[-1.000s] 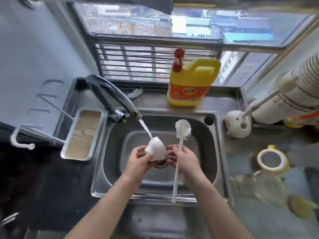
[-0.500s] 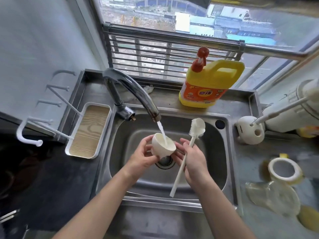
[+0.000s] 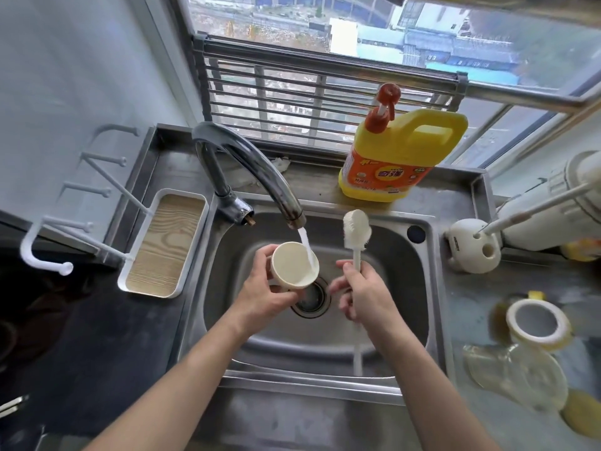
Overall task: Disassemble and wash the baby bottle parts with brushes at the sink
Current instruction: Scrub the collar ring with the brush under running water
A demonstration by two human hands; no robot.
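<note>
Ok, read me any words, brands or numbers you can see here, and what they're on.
"奇强": large characters on the orange label of the yellow detergent bottle.
Smaller print on that label: too blurred to read.
Dark mark on the white brush holder: too small to read.

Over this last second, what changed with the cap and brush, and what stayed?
The left hand turned the white cap over: a second ago its closed side faced the stream, now its opening faces up and the water runs into it. Unchanged: the right hand grips the brush by its handle, head up, apart from the cap.
</note>
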